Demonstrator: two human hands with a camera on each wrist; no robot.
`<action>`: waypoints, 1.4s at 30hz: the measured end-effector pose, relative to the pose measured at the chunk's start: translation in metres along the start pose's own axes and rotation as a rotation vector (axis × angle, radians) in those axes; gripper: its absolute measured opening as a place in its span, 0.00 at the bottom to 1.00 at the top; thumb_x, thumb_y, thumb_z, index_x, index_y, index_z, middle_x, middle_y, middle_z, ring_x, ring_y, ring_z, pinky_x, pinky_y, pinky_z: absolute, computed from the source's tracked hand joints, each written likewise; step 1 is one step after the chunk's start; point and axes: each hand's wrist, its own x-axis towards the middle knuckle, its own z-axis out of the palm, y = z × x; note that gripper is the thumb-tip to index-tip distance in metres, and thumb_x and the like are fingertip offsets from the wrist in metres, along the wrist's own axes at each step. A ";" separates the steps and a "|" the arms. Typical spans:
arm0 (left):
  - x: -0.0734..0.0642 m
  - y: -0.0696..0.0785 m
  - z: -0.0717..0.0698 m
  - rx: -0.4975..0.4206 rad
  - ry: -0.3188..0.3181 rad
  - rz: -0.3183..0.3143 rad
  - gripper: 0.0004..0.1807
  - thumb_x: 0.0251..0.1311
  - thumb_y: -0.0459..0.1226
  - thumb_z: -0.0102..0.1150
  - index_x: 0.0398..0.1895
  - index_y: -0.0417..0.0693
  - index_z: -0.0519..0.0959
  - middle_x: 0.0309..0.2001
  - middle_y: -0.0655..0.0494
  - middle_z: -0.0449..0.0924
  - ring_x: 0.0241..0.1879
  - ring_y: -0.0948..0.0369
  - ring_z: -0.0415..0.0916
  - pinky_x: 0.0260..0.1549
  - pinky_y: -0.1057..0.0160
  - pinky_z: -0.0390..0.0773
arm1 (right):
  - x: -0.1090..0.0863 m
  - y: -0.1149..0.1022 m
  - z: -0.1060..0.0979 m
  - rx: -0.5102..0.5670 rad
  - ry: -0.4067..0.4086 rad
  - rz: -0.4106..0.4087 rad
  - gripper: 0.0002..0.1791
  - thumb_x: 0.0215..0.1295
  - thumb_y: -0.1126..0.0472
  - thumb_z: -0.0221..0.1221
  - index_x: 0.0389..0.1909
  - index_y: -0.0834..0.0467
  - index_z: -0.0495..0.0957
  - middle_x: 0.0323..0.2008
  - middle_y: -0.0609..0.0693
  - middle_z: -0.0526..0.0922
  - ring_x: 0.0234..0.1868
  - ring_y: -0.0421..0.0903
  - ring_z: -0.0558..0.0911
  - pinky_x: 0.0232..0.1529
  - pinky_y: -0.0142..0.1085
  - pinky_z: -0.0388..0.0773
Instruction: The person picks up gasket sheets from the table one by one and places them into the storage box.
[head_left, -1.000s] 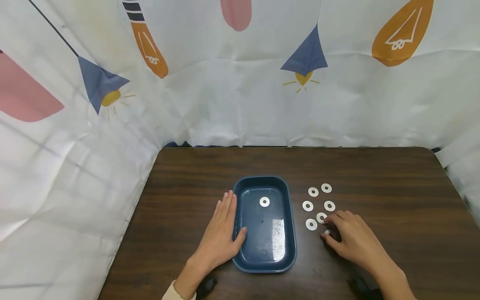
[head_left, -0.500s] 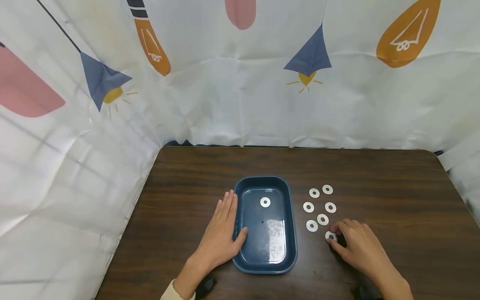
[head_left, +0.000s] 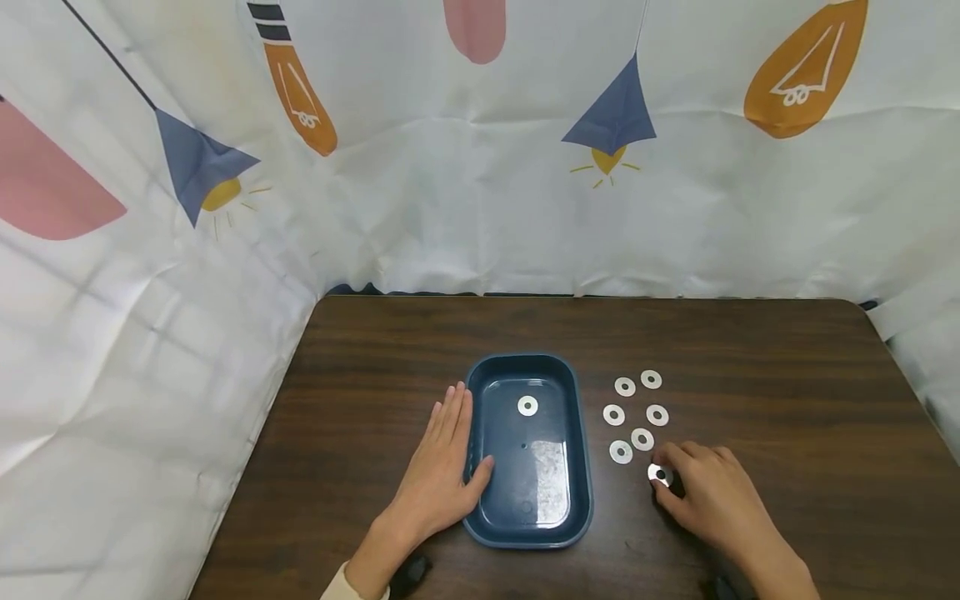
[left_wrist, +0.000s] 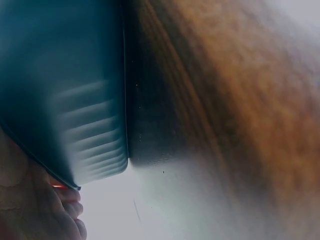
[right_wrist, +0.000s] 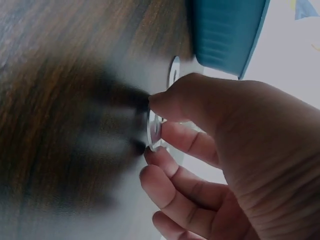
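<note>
In the head view my left hand [head_left: 438, 471] lies with straight fingers along the left rim of a blue plastic tray [head_left: 498, 492], its thumb over the edge. The left wrist view shows the tray's ribbed outer wall [left_wrist: 90, 120] beside my fingers [left_wrist: 55, 212]. My right hand [head_left: 708, 492] pinches a flat metal washer [head_left: 655, 470] between thumb and fingertips, right of the tray. Seen from the right wrist, this washer [right_wrist: 151, 131] stands edge-on, tilted, close over the tabletop. One more washer [head_left: 521, 406] lies flat inside the tray.
Several loose washers [head_left: 614, 423] lie on the dark wooden table [head_left: 787, 400] between the tray and my right hand. A white patterned curtain [head_left: 480, 225] hangs behind the table and along its left side.
My right thumb and fingers have come from beside the near washer onto its edges, and it now looks tilted and brighter. The left hand and tray have stayed in place.
</note>
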 end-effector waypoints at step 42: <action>-0.001 -0.001 0.003 -0.004 0.017 0.007 0.54 0.70 0.54 0.58 0.88 0.46 0.40 0.89 0.48 0.38 0.89 0.55 0.33 0.85 0.44 0.50 | 0.001 0.014 0.013 0.035 0.225 -0.170 0.14 0.37 0.55 0.74 0.28 0.53 0.84 0.29 0.44 0.84 0.33 0.45 0.81 0.43 0.49 0.79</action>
